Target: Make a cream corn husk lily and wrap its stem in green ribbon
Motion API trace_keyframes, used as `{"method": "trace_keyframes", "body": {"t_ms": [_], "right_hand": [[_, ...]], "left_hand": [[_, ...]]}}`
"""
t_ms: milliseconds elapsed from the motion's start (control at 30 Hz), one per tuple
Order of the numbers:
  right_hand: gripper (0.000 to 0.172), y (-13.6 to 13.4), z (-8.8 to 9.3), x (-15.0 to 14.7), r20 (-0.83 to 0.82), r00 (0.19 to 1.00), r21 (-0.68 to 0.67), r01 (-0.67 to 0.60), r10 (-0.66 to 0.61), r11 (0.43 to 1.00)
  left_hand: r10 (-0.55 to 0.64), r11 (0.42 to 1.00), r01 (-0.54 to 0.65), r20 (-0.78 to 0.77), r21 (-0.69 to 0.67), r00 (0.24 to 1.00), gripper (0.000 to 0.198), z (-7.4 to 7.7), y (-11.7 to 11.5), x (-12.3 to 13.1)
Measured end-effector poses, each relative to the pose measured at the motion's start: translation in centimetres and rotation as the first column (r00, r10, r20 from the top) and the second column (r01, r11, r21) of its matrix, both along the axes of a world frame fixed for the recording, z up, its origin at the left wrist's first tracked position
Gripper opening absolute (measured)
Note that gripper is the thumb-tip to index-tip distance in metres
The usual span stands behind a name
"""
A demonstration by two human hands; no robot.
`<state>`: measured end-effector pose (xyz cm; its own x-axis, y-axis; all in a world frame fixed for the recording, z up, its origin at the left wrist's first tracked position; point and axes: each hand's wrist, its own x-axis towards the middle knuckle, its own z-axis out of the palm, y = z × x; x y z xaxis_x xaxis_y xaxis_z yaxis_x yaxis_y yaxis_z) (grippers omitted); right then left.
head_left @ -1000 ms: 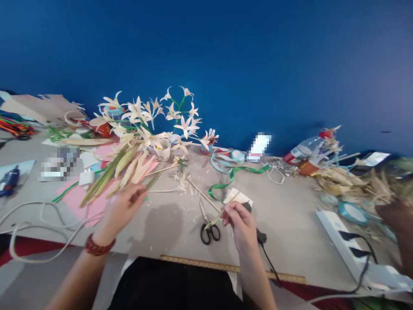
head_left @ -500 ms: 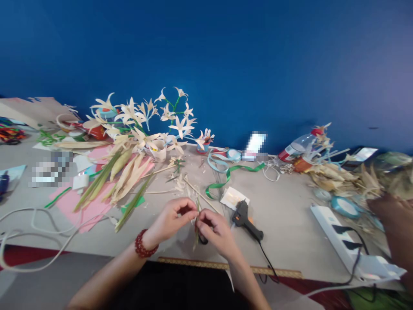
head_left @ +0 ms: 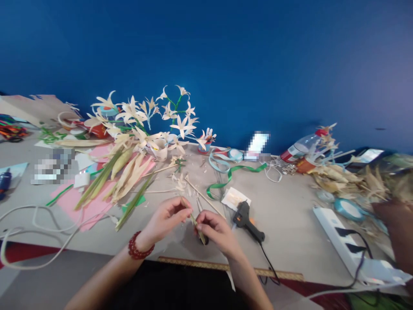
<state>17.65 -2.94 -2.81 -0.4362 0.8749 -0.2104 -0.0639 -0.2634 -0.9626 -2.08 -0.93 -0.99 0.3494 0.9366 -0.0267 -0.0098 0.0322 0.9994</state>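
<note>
Between my hands is a narrow, pale green strip of corn husk (head_left: 201, 237), its lower end hanging near the right fingers. My left hand (head_left: 166, 220), with a red bead bracelet (head_left: 138, 246) on the wrist, pinches the strip's upper part between thumb and fingertips. My right hand (head_left: 218, 231) is closed on it lower down, thumb against fingers. Under the strip, partly hidden, lies what looks like scissors, with a dark handle (head_left: 206, 241). A black glue gun (head_left: 247, 219) rests on the table right of my right hand.
Dried husks (head_left: 132, 174) and pink paper (head_left: 66, 206) lie to the left. Husk flowers (head_left: 182, 125) stand behind in cups. Green ribbon (head_left: 230, 174) curls past a white card (head_left: 235, 198). A power strip (head_left: 332, 237) with cables lies at right, a wooden ruler (head_left: 193, 261) along the front edge.
My left hand has moved slightly left, away from the right hand. The husk strip now slants between them, where before it stood nearly upright. The view has shifted slightly.
</note>
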Motion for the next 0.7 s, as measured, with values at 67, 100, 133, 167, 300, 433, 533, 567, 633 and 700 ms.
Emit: {"method": "trace_keyframes", "body": {"t_ms": [67,100,133,167,300,433,533,567,633,700], "right_hand": [[0.026,0.0,0.1,-0.1,0.021,1.0,0.016,-0.01,0.01,1.0],[0.026,0.1,0.1,-0.2,0.031,0.999,0.029,-0.016,0.015,0.999],[0.027,0.1,0.2,-0.2,0.041,0.999,0.044,-0.023,0.021,0.999],[0.027,0.0,0.2,-0.3,0.05,0.998,0.057,-0.033,0.03,0.998],[0.025,-0.1,0.2,-0.5,0.101,0.992,0.1,-0.082,0.072,0.992],[0.019,-0.3,-0.5,-1.0,0.131,0.989,0.149,0.047,-0.067,0.988],[0.019,-0.6,-1.1,-2.2,0.083,0.961,0.129,0.253,-0.265,0.959],[0.02,-0.8,-1.1,-2.6,0.034,0.95,0.097,0.305,-0.309,0.947],[0.02,-1.1,-1.0,-3.5,-0.075,0.933,0.02,0.353,-0.351,0.935],[0.02,-1.4,-0.7,-4.0,-0.094,0.927,0.049,0.367,-0.362,0.929]], "left_hand": [[-0.015,1.0,0.015,-0.034,0.011,0.999,0.019,0.0,0.0,0.0],[-0.011,1.0,0.012,-0.049,0.019,0.999,0.021,0.0,0.0,0.0],[-0.004,1.0,0.006,-0.059,0.025,0.998,0.021,0.1,0.0,0.0],[0.0,1.0,0.002,-0.063,0.027,0.998,0.021,0.0,0.1,0.0],[0.001,1.0,0.0,-0.038,0.022,0.999,0.021,0.0,0.0,0.0],[0.073,0.994,-0.071,-0.029,0.077,0.997,0.021,-0.3,-0.7,0.3],[0.174,0.968,-0.174,0.017,0.18,0.985,0.017,-0.7,-1.7,0.8],[0.207,0.952,-0.212,0.045,0.22,0.977,0.015,-0.9,-2.0,1.0],[0.262,0.914,-0.283,0.109,0.29,0.959,0.012,-1.3,-2.6,1.5],[0.29,0.88,-0.329,0.161,0.344,0.943,0.013,-1.7,-3.0,1.8]]}}
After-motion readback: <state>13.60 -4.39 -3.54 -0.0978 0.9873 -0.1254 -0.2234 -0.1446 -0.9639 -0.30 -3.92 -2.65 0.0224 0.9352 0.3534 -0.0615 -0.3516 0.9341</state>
